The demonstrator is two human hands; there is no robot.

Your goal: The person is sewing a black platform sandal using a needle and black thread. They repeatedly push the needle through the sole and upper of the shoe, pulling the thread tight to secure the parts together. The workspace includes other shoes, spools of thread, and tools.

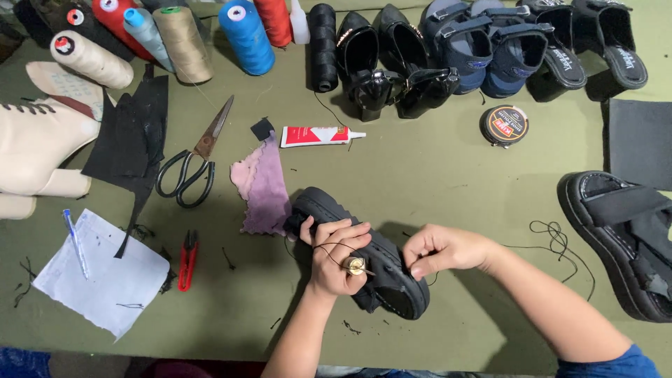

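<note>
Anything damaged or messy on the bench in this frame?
The black sandal at the right edge looks torn near its heel end, pale material showing. Loose black thread trails beside it, and thread snippets litter the green table. The left hand and right hand work on a black shoe.

Low in the frame, left hand grips a black shoe with an awl; right hand pinches black thread.

Even, fairly bright overhead light falls on the green surface, with soft short shadows under the arms and the scissors. Glare shows on the glossy black heels. Focus sharp mid-frame; slight wide-angle stretch and softness at edges.
</note>
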